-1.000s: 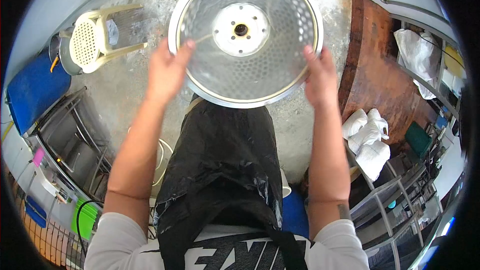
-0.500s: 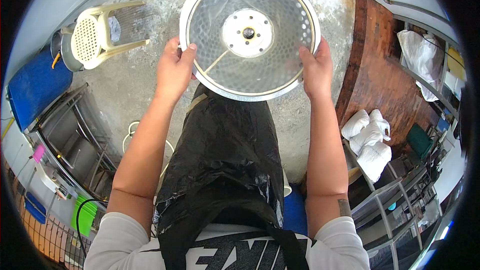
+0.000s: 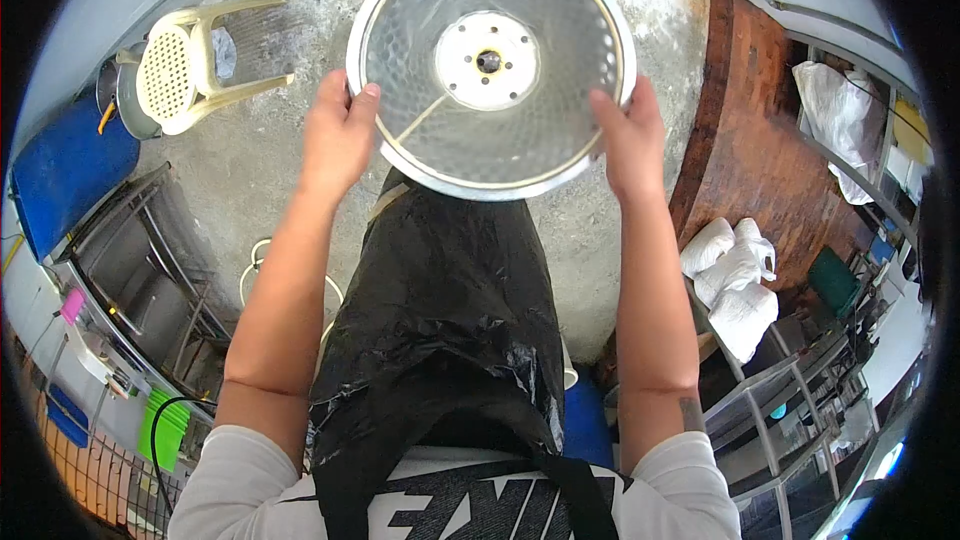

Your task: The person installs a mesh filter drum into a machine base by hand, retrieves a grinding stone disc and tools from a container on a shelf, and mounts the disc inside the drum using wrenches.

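Note:
A round metal drum point(image 3: 400, 40) with a dimpled wall, a pale rim and a white central hub with small holes is held up at the top middle, its open side facing me. My left hand point(image 3: 339, 133) grips its left edge, thumb on the rim. On the opposite edge is my right hand point(image 3: 632, 138), thumb over the rim and fingers behind, slightly blurred. Below the drum, a black plastic apron point(image 3: 450, 310) covers my front and legs.
A cream plastic stool point(image 3: 168, 78) lies at upper left beside a blue container point(image 3: 75, 175). Metal racks point(image 3: 150, 280) stand at left. At right are a brown wooden surface point(image 3: 750, 130), white bags point(image 3: 738, 285) and metal shelving point(image 3: 790, 410). A hose point(image 3: 335, 290) lies on the floor.
The drum has shifted slightly left and up, still between both hands. My left hand has moved a little left with it.

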A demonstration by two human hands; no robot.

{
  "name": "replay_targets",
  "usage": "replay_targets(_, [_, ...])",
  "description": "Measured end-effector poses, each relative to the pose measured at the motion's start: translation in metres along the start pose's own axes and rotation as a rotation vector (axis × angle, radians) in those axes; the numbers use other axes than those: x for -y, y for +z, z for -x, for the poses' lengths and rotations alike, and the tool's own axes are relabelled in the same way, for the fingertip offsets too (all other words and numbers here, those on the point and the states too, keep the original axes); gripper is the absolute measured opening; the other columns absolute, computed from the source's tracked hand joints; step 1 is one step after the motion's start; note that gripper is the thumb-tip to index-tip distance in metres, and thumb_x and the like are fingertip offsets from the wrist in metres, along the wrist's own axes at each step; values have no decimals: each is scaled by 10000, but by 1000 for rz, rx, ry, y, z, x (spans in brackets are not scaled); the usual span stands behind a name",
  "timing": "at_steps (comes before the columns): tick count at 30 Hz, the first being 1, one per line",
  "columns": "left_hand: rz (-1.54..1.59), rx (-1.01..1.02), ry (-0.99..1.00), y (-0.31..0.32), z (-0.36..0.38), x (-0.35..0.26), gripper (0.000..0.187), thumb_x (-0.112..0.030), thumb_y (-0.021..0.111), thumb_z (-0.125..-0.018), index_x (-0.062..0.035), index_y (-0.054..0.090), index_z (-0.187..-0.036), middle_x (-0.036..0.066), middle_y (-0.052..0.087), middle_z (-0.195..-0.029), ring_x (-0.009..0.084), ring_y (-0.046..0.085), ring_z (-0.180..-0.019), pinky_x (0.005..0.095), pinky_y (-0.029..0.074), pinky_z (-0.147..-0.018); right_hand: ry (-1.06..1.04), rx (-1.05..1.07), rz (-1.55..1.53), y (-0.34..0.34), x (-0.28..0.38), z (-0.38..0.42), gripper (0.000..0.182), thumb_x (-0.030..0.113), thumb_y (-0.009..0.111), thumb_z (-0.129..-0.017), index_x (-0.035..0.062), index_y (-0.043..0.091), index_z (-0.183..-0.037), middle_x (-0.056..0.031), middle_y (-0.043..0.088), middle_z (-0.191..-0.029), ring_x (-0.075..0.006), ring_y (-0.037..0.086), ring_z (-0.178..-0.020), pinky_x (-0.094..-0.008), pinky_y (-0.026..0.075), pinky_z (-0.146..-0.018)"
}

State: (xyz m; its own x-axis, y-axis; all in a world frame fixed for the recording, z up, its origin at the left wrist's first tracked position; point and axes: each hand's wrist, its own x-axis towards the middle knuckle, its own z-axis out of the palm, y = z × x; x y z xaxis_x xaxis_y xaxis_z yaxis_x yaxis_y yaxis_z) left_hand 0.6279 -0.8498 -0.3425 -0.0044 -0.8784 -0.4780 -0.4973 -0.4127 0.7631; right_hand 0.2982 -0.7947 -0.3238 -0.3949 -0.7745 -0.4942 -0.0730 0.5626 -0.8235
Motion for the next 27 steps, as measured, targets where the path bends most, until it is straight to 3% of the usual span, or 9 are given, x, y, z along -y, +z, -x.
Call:
replay_targets(3, [-127, -86, 214, -28, -17, -53, 359, -269, 655, -1041, 7, 639, -1271, 91, 726, -964, 189, 662, -866, 384, 532, -813, 43, 23, -191, -17, 14, 78, 420, 176, 660, -1036, -10, 557, -1399, -108, 709, -1199, -164, 677, -1052, -342, 547, -926])
replay_targets(7, [-363, 382, 510, -80, -57, -170, 560, -371, 746, -1002, -8, 626, -1410, 107, 744, -1185, 200, 682, -1115, 385, 510, -987, -9, 116, -399, -77, 36, 118, 670, 422, 684, -1023, 3, 491, -1510, -152, 657, -1379, -262, 643, -1263, -424, 512, -1073])
replay_targets(10, [-409, 631, 927, -35, -38, -281, 263, -197, 708, -939, 20, 698, -1087, 213, 727, -949, 412, 689, -918, 473, 551, -880, -157, 188, -431, -78, 89, 98, 772, 362, 786, -938, 3, 470, -1544, -157, 617, -1451, -273, 607, -1320, -444, 474, -1117])
replay_targets(12, [-420, 741, 1383, -16, -51, -287, 267, -196, 696, -961, 23, 698, -1114, 215, 731, -961, 398, 699, -927, 463, 551, -876, -63, 240, -132, -66, 113, 98, 757, 117, 794, -866, -8, 469, -1538, -123, 621, -1433, -231, 606, -1284, -394, 467, -1102])
replay_targets(15, [-534, 799, 1027, 15, -56, -277, 261, -174, 639, -992, 41, 698, -1129, 226, 736, -974, 375, 712, -950, 465, 542, -875, 12, 61, -299, -30, 54, 88, 612, -76, 640, -873, -10, 507, -1467, -104, 643, -1357, -206, 627, -1196, -362, 497, -1035])
replay_targets(18, [-491, -87, 976, 15, -77, -189, 466, -296, 698, -976, 27, 632, -1305, 183, 736, -1117, 310, 696, -1057, 441, 520, -940, 62, -60, -662, 3, 16, 73, 585, -138, 570, -854, -14, 511, -1423, -117, 647, -1307, -232, 644, -1167, -380, 508, -1024])
replay_targets(21, [-453, -434, 688, -16, -51, -95, 776, -427, 772, -968, 52, 495, -1512, 159, 704, -1298, 268, 664, -1205, 416, 505, -1017, 107, -139, -810, 35, 3, 76, 609, -159, 514, -852, 9, 466, -1436, -144, 604, -1349, -266, 634, -1198, -404, 503, -1055])
replay_targets(23, [303, -227, -75, 0, -4, -84, 442, -197, 694, -1024, 41, 555, -1370, 120, 699, -1174, 171, 662, -1021, 317, 542, -835, 106, -153, -854, 47, -8, 78, 617, -162, 506, -852, 13, 456, -1441, -149, 595, -1361, -273, 634, -1201, -402, 501, -1059])
replay_targets(27, [522, -48, -71, 2, -1, -23, 368, -10, 610, -1006, 45, 564, -1366, 92, 709, -1125, 153, 654, -997, 341, 559, -851, 123, -43, -862, 58, -15, 92, 620, -67, 587, -919, 59, 444, -1509, -122, 596, -1373, -259, 617, -1248, -412, 535, -1017])
